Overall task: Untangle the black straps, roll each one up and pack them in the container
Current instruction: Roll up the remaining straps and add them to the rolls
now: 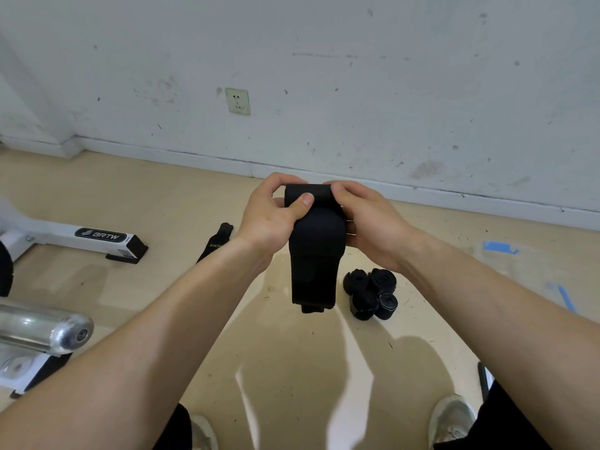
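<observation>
- We see both forearms reaching forward from the lower corners and meeting above the floor [292, 368], up and to the left of the pile of rolled straps [370, 293].
- The left hand [269, 209] grips the top of a black strap [315, 254]. Its thumb lies flat on the front of the strap and its fingers [276, 181] curl over the top edge.
- The right hand [363, 219] holds the same top end from the other side, with its fingers curled round the folded-over edge. We cannot make out its thumb.
- The strap hangs straight down from both hands, and its lower end is level with the pile, just to the left of it.
- The pile is four or so black rolls lying close together on the floor, under the right wrist.
- A second loose strap [216, 241] lies flat on the floor well to the left of the pile, partly behind the left forearm. We cannot read its green lettering in full.
- To the right of the pile we see a clear container [526, 271] with blue parts. It is faint against the floor and partly hidden by the right forearm, so we cannot tell what is in it.
- Far left of the pile, a white machine foot [97, 237] and a shiny metal tube [42, 329] are cut off by the frame edge.
- Two shoes [451, 417] show at the bottom edge, nearer to us than the pile.
- A wall socket [238, 101] sits on the scuffed wall beyond.
</observation>
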The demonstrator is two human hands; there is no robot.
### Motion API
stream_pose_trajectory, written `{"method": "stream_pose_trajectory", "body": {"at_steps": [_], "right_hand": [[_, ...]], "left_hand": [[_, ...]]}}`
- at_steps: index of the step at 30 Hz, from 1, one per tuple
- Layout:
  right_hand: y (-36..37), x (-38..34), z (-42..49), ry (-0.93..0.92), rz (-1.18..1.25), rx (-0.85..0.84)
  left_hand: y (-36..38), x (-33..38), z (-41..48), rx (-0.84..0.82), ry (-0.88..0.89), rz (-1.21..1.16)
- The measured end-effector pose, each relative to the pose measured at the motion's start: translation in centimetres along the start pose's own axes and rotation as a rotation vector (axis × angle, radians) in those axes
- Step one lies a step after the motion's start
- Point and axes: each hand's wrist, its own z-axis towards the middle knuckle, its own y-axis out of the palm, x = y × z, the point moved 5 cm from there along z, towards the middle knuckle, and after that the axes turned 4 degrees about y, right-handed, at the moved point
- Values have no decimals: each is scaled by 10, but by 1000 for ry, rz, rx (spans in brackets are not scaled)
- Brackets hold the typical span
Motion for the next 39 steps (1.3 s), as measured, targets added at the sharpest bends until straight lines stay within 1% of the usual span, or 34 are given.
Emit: {"method": "stream_pose_trajectory", "body": {"at_steps": [2, 6, 8, 10, 14, 20, 24, 28, 31, 35, 39], "right_hand": [[4, 0, 1, -3, 57, 11], [3, 7, 3, -49, 46, 138], [1, 8, 3, -62, 53, 175], [0, 7, 2, -78, 68, 181], [-2, 5, 1, -111, 94, 195], [-4, 2, 1, -126, 75, 174], [-3, 0, -1, -130, 63, 142], [-2, 5, -1, -106, 61, 141], [-4, 9, 0, -77, -19, 157], [0, 14, 3, -40, -109, 96], [3, 19, 6, -32, -170, 72]], "left_hand": [[1, 0, -1, 9, 17, 22], [7, -4, -4, 12, 37, 37], [8, -5, -5, 4, 36, 30], [10, -7, -4, -9, 8, 0], [12, -13, -4, -25, -104, -81], [14, -14, -1, -57, -141, -64], [14, -7, -3, -87, -182, -166], [10, -9, -2, -14, -184, -176], [8, -8, -1, 23, -190, -227], [2, -9, 0, 90, -177, -237], [-1, -9, -2, 158, -78, -64]]}}
